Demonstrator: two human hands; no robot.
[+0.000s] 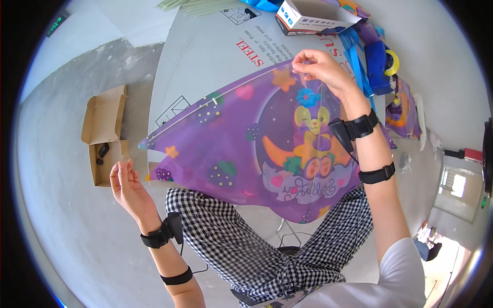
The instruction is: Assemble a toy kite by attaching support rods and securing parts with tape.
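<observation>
A purple kite [233,149] with a printed cartoon animal, moon, stars and hearts spreads over the table's near edge and hangs over my lap. Along its upper left edge runs a thin white rod [182,117] with a small white crosspiece. My right hand [324,72] pinches the kite's top edge near the rod's upper end. Off the kite's left tip, my left hand [128,189] is raised with thumb and fingertips pressed together. Whatever lies between those fingertips is too small and pale to make out.
The grey printed tabletop [200,61] holds an open white carton [313,19] at the back. Beside my right arm stands a blue tape dispenser [377,66] with a yellow roll [392,62]. An open cardboard box [105,120] lies on the floor at left. More printed kite fabric [403,110] hangs at right.
</observation>
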